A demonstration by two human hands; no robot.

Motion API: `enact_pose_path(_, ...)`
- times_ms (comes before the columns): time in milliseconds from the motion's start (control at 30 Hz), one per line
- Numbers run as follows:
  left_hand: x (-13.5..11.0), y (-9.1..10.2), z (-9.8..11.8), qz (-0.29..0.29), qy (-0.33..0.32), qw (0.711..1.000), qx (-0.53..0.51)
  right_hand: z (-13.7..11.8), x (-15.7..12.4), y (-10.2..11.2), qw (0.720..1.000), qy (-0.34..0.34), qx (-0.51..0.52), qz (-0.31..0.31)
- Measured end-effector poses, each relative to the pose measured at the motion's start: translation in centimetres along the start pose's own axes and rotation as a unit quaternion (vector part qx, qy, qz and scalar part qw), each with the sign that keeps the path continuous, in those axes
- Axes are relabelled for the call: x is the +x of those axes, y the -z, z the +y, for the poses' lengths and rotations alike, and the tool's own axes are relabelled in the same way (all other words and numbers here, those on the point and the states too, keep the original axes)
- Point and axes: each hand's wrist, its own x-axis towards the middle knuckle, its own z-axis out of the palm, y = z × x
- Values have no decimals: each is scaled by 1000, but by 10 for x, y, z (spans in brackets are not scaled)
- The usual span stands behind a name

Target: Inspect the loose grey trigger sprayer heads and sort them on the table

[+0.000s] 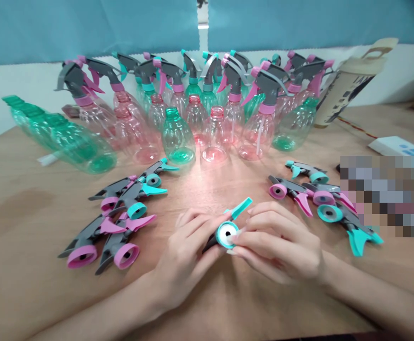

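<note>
Near the table's front, my left hand point(189, 246) is closed around a grey trigger sprayer head point(241, 208) with a teal trigger. Its teal screw collar faces me, showing a white disc with a dark hole in the middle. My right hand point(281, 241) has its fingers bent together, and the fingertips pinch the collar's right edge. Most of the grey body is hidden behind my left fingers. More sprayer heads lie loose on both sides: a left group point(121, 213) with pink and teal collars, and a right group point(322, 199) in the same colours.
Several pink and green clear bottles stand at the back, some open like the green bottle point(178, 139), others topped with sprayer heads. Green bottles point(79, 144) stand at the left. A beige cup point(351, 85) and a white box point(399, 147) sit at the right.
</note>
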Motion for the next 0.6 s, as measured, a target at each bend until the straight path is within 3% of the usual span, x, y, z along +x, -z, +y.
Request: enact_pose_path(600,0,0,-2,-1,8,1000,18,1,-4,-1,1000,-20,15,-1)
